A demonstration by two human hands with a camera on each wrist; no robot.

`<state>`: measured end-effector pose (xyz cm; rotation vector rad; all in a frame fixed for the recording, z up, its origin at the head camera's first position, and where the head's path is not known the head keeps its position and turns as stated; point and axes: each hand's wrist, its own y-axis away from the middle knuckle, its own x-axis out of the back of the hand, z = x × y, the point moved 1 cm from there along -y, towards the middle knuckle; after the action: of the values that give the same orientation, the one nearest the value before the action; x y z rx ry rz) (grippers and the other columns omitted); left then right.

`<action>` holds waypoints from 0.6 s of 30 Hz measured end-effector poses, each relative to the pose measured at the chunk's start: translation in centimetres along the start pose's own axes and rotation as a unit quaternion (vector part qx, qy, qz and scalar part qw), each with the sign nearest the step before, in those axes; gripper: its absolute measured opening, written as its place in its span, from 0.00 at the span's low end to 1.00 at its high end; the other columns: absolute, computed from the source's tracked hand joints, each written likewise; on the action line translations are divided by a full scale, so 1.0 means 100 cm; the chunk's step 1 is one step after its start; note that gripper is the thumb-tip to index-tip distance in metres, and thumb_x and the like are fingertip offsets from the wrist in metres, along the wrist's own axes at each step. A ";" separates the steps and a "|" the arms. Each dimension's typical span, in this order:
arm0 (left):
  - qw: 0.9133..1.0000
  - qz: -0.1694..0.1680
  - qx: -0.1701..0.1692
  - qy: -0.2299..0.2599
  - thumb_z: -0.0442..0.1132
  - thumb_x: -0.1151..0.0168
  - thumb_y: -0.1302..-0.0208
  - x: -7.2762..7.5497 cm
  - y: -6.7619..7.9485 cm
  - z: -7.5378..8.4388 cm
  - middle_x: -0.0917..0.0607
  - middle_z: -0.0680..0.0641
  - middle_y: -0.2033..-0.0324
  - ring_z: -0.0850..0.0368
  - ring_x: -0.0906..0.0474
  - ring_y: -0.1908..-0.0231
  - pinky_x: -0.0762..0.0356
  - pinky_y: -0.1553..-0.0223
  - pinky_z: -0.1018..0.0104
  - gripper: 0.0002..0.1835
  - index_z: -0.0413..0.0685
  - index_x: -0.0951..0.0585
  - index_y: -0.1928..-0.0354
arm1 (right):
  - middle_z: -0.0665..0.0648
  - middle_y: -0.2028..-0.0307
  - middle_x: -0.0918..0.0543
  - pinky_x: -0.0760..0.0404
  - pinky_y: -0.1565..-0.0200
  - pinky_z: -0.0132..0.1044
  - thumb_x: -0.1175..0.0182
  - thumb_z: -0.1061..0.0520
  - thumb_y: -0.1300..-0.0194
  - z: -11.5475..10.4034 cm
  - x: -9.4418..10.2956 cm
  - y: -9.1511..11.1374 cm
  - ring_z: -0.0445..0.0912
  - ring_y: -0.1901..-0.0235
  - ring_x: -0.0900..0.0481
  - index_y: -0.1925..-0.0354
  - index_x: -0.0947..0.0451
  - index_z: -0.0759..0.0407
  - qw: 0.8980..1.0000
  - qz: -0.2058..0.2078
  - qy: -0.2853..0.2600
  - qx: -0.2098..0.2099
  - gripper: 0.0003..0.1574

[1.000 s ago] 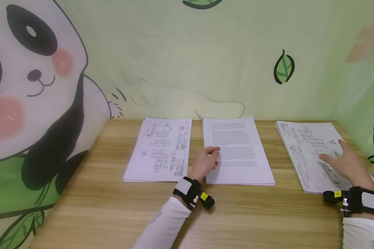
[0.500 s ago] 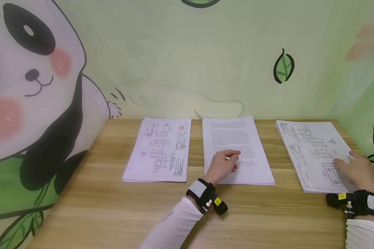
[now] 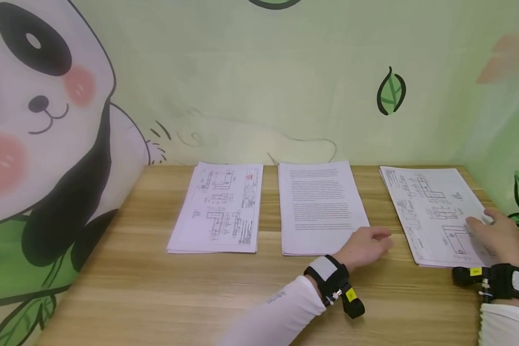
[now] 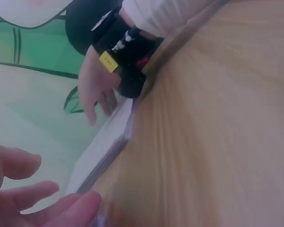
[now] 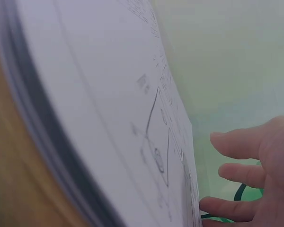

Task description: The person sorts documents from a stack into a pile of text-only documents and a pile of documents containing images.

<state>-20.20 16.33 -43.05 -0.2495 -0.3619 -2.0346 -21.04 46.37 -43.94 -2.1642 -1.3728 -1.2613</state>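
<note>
In the head view's right, the drawing stack [image 3: 437, 216] slants from upper left to lower right; the nearer right hand [image 3: 499, 239] spreads its fingers over its right edge. The left hand [image 3: 365, 247], fingers loosely parted, is left of it.

At lower left, a bare left hand [image 4: 23, 197] with slightly bent fingers. Just past it, a stack of white paper sheets [image 4: 102, 142] flat on a light-brown wood-grain table [image 4: 213, 118]; hard to tell whether touching the fingers. Near the stack's far end, a bare right hand [image 4: 95, 80] with downward fingers, black wrist strap [image 4: 104, 35], small yellow label [image 4: 108, 61], white sleeve [image 4: 156, 14]. Behind, a pale-green printed wall [image 4: 28, 109].
</note>
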 end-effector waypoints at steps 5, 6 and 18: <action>0.994 -0.019 0.055 0.094 0.40 0.41 0.42 -0.021 -0.008 0.003 0.13 0.48 0.63 0.60 0.17 0.66 0.20 0.62 0.70 0.23 0.45 0.23 0.43 | 0.86 0.37 0.49 0.37 0.49 0.69 0.59 0.41 0.32 0.000 0.000 0.001 0.73 0.48 0.41 0.30 0.63 0.72 1.000 0.004 -0.001 -0.007 0.50; 0.991 -0.017 0.064 0.119 0.39 0.41 0.42 -0.023 -0.009 0.003 0.13 0.47 0.64 0.58 0.16 0.65 0.19 0.61 0.68 0.24 0.44 0.24 0.43 | 0.85 0.37 0.49 0.37 0.49 0.69 0.59 0.41 0.32 -0.001 0.000 0.001 0.73 0.47 0.41 0.30 0.62 0.72 1.000 0.005 0.001 -0.005 0.49; 0.962 0.007 0.100 0.253 0.33 0.43 0.41 -0.038 -0.028 0.000 0.14 0.41 0.66 0.52 0.17 0.65 0.18 0.53 0.52 0.19 0.36 0.23 0.46 | 0.85 0.41 0.39 0.32 0.59 0.60 0.58 0.43 0.33 -0.019 -0.003 0.012 0.73 0.47 0.37 0.35 0.45 0.78 0.999 0.010 0.016 0.030 0.44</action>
<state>-20.87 20.67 -44.69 0.3892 -0.2375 -1.9460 -21.04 44.40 -42.88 -2.1042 -1.3548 -1.2262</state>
